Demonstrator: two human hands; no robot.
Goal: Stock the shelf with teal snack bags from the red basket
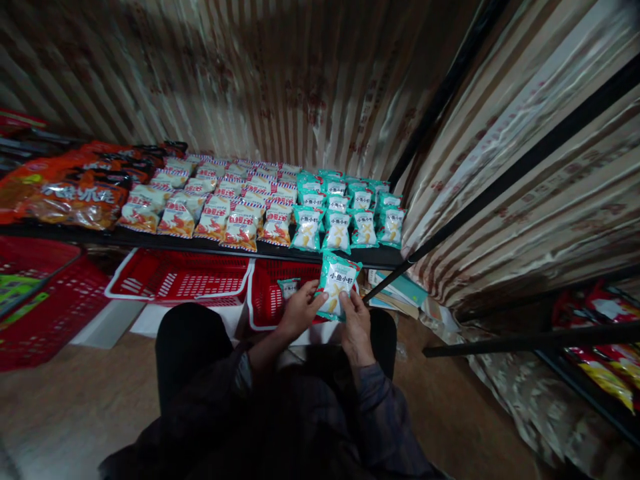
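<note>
Both hands hold one teal snack bag with white and yellow print, upright in front of me above my knees. My left hand pinches its left edge, fingers closed on it. My right hand grips its lower right edge. Just beyond the bag, a low black shelf carries rows of matching teal bags at its right end, with red-and-white striped bags to their left.
Large orange snack bags lie at the shelf's left. Red plastic baskets sit under the shelf, one holding a small teal packet. A black rack frame with striped sheeting rises on the right, with more snacks low right.
</note>
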